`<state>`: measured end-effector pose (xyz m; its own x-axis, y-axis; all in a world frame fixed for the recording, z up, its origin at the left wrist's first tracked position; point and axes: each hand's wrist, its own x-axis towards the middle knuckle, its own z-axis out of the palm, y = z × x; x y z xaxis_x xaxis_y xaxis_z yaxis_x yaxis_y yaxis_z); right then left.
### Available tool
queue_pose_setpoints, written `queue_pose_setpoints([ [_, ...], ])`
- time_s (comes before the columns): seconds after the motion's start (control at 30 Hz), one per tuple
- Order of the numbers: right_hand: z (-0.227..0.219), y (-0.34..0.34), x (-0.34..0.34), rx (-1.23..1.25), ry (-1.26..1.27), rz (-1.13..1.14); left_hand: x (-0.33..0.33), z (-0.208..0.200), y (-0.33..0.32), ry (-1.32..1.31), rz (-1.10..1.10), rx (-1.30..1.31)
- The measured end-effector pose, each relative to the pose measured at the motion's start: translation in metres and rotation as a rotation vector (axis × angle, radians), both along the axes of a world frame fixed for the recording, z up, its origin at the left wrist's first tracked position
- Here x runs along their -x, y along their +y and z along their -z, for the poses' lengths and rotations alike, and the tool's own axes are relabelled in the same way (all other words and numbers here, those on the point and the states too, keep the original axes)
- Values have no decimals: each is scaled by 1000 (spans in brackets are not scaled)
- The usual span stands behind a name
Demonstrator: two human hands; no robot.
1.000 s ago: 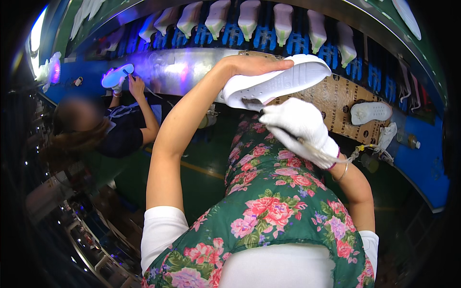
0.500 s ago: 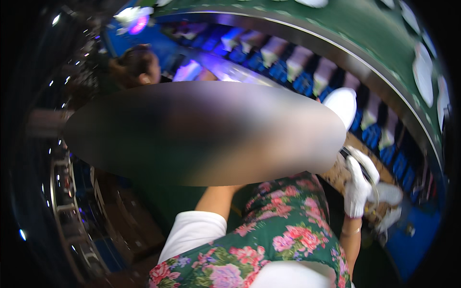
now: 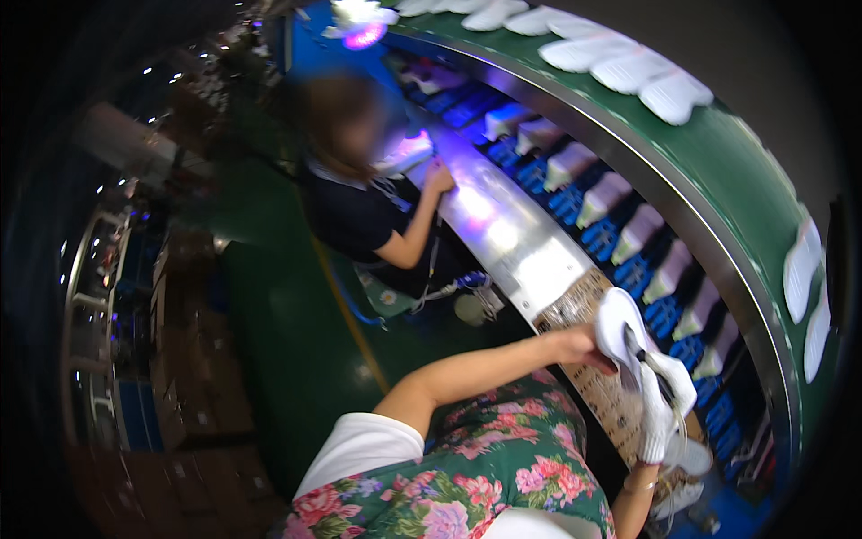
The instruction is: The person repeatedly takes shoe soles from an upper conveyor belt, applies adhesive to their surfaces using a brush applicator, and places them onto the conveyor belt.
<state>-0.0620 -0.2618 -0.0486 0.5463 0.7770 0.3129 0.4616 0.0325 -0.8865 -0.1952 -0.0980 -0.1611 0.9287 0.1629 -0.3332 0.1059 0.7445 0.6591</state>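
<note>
My left hand (image 3: pixel 579 349) is bare and closed on the edge of a white shoe sole (image 3: pixel 618 310), which it holds up over the bench. My right hand (image 3: pixel 666 395), in a white knit glove, grips a dark slim hand tool (image 3: pixel 664 384) with a thin pale cord or hose running down past the wrist. The tool's black tip reaches to the inner face of the sole; whether it touches I cannot tell. Part of the left fingers is hidden behind the sole.
A narrow bench (image 3: pixel 561 269), metal further off and brown-covered near me, runs beside me. Behind it stand pale wedge-shaped pieces (image 3: pixel 603 199) over blue holders (image 3: pixel 600 241). A green conveyor (image 3: pixel 718 171) carries white soles (image 3: pixel 628 67). A co-worker (image 3: pixel 359 207) sits at the far left.
The white sole has come close to my gloved right hand and its tool; before, they were apart. The view has shifted, showing more of the bench and the co-worker.
</note>
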Motion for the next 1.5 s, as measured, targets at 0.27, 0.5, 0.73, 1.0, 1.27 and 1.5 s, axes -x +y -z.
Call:
queue_pose_setpoints([
  [0.27, -29, 12, 14, -122, -117, 21, 2, -68, 9, -374, -161, 444],
  [0.5, -46, -6, 11, -131, -188, 149, -25, -64, -31, -434, -202, 496],
  [0.73, -61, -5, 4, -226, -275, 213, -38, -61, -51, -403, -195, 596],
  [1.0, -34, -10, 4, -129, -379, 208, -37, -63, -71, -175, -260, 292],
  [1.27, -47, -2, 20, -311, 137, 330, -40, -52, -70, -225, -187, 331],
  [1.5, -36, -7, 20, -260, -166, 317, -39, -57, -71, -76, -214, 232],
])
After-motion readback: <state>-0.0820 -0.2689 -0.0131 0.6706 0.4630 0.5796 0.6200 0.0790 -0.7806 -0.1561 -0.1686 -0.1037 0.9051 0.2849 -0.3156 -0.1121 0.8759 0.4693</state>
